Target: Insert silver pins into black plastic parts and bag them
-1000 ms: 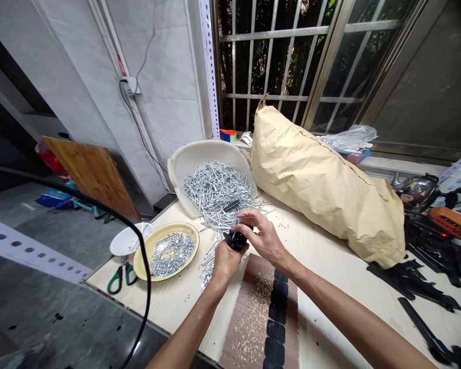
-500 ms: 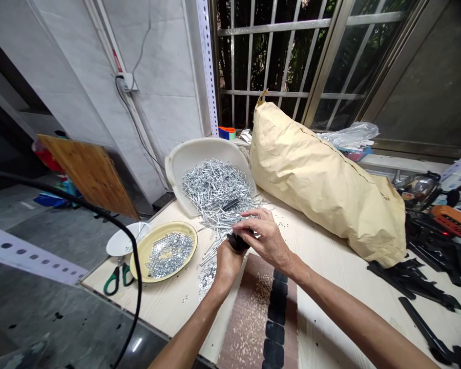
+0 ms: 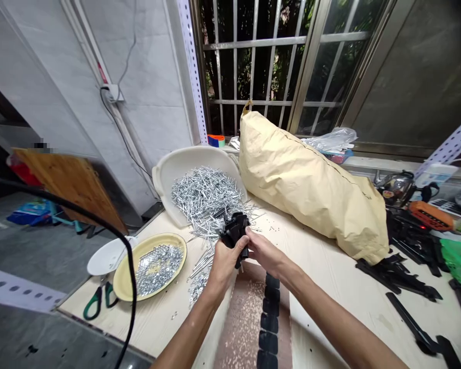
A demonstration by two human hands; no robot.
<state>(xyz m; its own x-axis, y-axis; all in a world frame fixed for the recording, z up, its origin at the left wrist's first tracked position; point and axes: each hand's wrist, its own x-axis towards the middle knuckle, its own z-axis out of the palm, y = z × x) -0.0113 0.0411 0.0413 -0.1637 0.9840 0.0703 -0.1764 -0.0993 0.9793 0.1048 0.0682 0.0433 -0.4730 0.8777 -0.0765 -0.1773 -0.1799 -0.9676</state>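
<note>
A black plastic part is held up between my two hands, above the near edge of the spilled metal pins. My left hand is closed round its lower left side, thumb across the front. My right hand grips its right side, fingertips pressed against it. Just behind lies a heap of thin metal pins, spilling from a tipped white basin. Small metal washers are scattered left of my left hand. Below my hands, a brown board bears a row of black pads.
A yellow dish of washers stands at left, beside a white plate and green-handled scissors. A large paper sack lies at the back. Black plastic parts are piled at right. A black cable crosses the left foreground.
My hands have turned the black part upright, so more of it shows. My right hand has come down from above it to its right side. The camera view has shifted slightly.
</note>
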